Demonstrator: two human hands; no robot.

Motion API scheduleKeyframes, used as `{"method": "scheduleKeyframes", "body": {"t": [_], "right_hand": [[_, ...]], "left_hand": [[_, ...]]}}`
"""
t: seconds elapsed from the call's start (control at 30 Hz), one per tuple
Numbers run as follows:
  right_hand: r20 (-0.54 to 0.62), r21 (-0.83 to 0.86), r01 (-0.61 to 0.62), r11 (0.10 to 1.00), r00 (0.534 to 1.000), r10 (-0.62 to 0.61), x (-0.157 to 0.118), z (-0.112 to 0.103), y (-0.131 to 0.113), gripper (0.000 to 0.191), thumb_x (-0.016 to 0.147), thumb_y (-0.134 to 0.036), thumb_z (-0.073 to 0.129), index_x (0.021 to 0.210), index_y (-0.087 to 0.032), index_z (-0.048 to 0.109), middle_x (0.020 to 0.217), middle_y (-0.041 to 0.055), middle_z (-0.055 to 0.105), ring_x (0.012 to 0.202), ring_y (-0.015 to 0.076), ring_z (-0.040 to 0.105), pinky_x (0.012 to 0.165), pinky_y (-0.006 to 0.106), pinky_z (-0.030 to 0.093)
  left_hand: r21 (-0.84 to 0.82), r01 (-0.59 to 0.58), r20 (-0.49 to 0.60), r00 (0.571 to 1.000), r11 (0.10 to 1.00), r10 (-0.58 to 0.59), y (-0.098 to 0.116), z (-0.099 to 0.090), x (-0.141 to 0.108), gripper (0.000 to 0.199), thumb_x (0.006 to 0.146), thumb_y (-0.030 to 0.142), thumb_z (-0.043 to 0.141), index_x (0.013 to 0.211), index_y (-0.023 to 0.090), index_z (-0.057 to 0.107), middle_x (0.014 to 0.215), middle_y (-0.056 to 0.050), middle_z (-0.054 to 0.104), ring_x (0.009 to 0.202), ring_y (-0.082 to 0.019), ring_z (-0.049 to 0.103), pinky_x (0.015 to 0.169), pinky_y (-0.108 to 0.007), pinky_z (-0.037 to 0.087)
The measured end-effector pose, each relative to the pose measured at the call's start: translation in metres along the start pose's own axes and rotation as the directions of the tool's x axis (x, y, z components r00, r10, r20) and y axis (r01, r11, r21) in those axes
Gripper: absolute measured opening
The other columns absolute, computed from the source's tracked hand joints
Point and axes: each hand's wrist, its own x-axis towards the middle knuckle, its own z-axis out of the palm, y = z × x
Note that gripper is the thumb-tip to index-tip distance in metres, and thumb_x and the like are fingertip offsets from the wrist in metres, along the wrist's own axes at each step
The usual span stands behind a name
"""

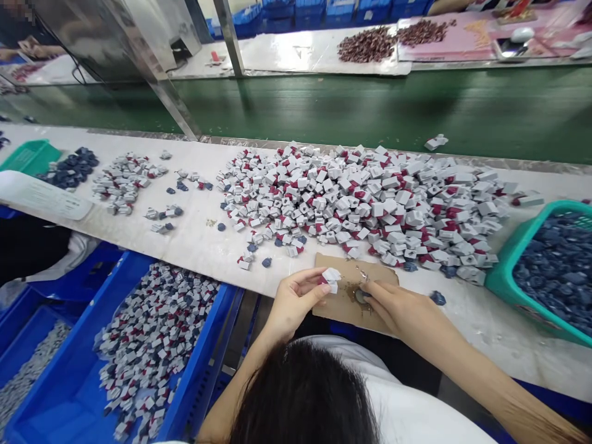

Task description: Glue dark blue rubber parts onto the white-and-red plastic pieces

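The left hand (293,299) pinches a white-and-red plastic piece (331,279) between thumb and fingertips, its grip pressed together and held just above a cardboard sheet (342,314). The right hand (398,308) has its grip closed on a round grey disc (362,296), with the fingertips bearing down on it against the cardboard, in the middle of a brown smear (354,295). The hidden underside of the disc cannot be seen. The cardboard lies on the near edge of a pale counter (198,259), and both hands are over it, close together but not touching. Just beyond the sheet, a large heap of white-and-red pieces (351,197) spreads along the counter, with some dark blue parts (409,266) scattered around its edge. A loose blue part (437,298) sits just right of the cardboard. To the right stands a teal basket (518,246) full of dark blue parts (555,271). Farther left on the counter lie a smaller grey pile (124,184), a dark blue pile (74,168) and a paper sheet (41,194). Below the counter on the left, a blue crate (203,351) holds many assembled grey, white and red pieces (152,339). A green belt (370,105) runs behind the counter.
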Motion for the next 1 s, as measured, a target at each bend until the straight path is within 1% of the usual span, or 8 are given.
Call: {"method": "scheduleKeyframes", "body": {"t": [0.17,0.23,0.37,0.43,0.63,0.77,0.87,1.0], "right_hand": [[-0.013,0.093,0.008,0.996,1.0,-0.007,0.001,-0.005,0.001,0.016,0.091,-0.018,0.04,0.084,-0.019,0.055,0.073,0.0022,0.065,0.059,0.0171,0.063,0.048,0.024,0.041],[-0.073,0.176,-0.011,0.984,0.997,0.024,0.002,-0.015,-0.001,0.016,0.094,-0.023,0.041,0.09,-0.019,0.056,0.079,0.0025,0.067,0.062,0.0158,0.064,0.05,0.023,0.045],[-0.259,0.514,-0.019,0.858,0.95,0.176,0.003,-0.038,-0.013,0.015,0.093,-0.032,0.051,0.098,-0.02,0.058,0.084,0.0012,0.068,0.062,0.0121,0.063,0.053,0.019,0.05],[-0.285,0.6,0.013,0.8,0.938,0.199,0.004,-0.045,-0.021,0.014,0.091,-0.031,0.055,0.099,-0.02,0.059,0.083,0.0007,0.068,0.063,0.0115,0.063,0.054,0.018,0.051],[-0.239,0.684,0.059,0.727,0.96,0.147,0.007,-0.049,-0.028,0.008,0.089,-0.022,0.056,0.093,-0.018,0.062,0.081,0.0002,0.069,0.063,0.0097,0.064,0.056,0.015,0.051],[-0.126,0.702,0.007,0.713,0.985,0.115,0.007,-0.052,-0.022,0.012,0.09,-0.026,0.055,0.09,-0.017,0.064,0.08,0.0022,0.069,0.065,0.0115,0.063,0.055,0.017,0.05],[-0.052,0.736,-0.023,0.677,0.995,0.089,0.007,-0.054,-0.018,0.016,0.088,-0.029,0.056,0.082,-0.016,0.064,0.07,0.0008,0.064,0.06,0.0108,0.06,0.052,0.016,0.047],[-0.052,0.766,-0.031,0.642,0.993,0.109,0.009,-0.048,-0.016,0.018,0.087,-0.033,0.058,0.084,-0.016,0.065,0.066,-0.0002,0.061,0.056,0.0098,0.056,0.049,0.016,0.044]], "left_hand": [[-0.055,0.048,0.034,0.998,0.997,-0.046,0.0,0.009,0.0,0.047,0.057,0.035,0.083,0.099,0.015,0.072,0.097,-0.01,0.072,0.088,-0.021,0.066,0.061,-0.023,0.053],[-0.078,0.057,0.054,0.997,0.995,-0.053,0.002,0.012,-0.001,0.046,0.058,0.035,0.083,0.097,0.015,0.071,0.096,-0.009,0.072,0.087,-0.021,0.066,0.06,-0.023,0.052],[-0.123,0.083,0.075,0.994,0.989,-0.074,0.004,0.018,-0.003,0.046,0.057,0.032,0.085,0.095,0.015,0.066,0.093,-0.008,0.073,0.085,-0.02,0.067,0.055,-0.021,0.051],[-0.139,0.092,0.091,0.993,0.986,-0.08,0.005,0.021,-0.004,0.045,0.056,0.03,0.085,0.093,0.015,0.064,0.09,-0.006,0.072,0.082,-0.018,0.067,0.054,-0.02,0.051],[-0.163,0.124,0.149,0.984,0.979,-0.1,0.007,0.026,-0.006,0.046,0.053,0.027,0.087,0.089,0.015,0.061,0.079,-0.001,0.07,0.068,-0.012,0.064,0.054,-0.02,0.053],[-0.117,0.111,0.161,0.983,0.987,-0.092,0.007,0.026,-0.007,0.046,0.051,0.029,0.087,0.085,0.014,0.06,0.075,-0.001,0.069,0.065,-0.011,0.063,0.057,-0.021,0.052],[-0.077,0.057,0.183,0.982,0.995,-0.042,0.006,0.026,-0.007,0.044,0.052,0.029,0.087,0.083,0.014,0.059,0.074,-0.001,0.067,0.065,-0.01,0.062,0.062,-0.022,0.052],[-0.088,0.048,0.269,0.963,0.995,-0.022,0.001,0.028,-0.005,0.039,0.059,0.028,0.083,0.081,0.016,0.053,0.076,0.0,0.063,0.067,-0.01,0.06,0.06,-0.023,0.053]]}}
